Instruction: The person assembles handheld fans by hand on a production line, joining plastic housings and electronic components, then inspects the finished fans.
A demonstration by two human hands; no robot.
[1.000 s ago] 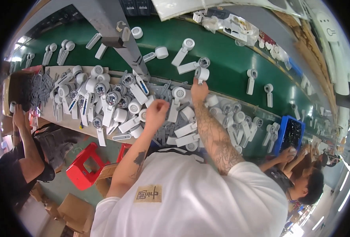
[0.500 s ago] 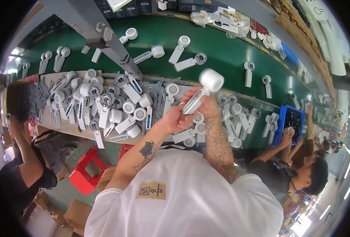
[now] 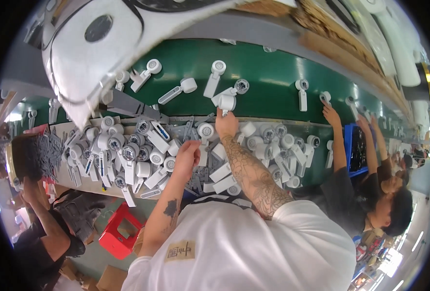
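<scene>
The right hand [image 3: 227, 126], closed, is gripping a white, drum-headed plastic handheld fan [image 3: 227, 103] by its foreshortened handle at the flat green worktop's [image 3: 268, 72] near edge, head pointing worktop-ward. The left hand [image 3: 189, 154], farther off, is hanging half-curled short of the worktop, contents indeterminable.

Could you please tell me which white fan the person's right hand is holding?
The white fan appearing directly above the right hand, overlapping the fan with exposed inner workings; that one lies ungripped on the green surface.
</scene>
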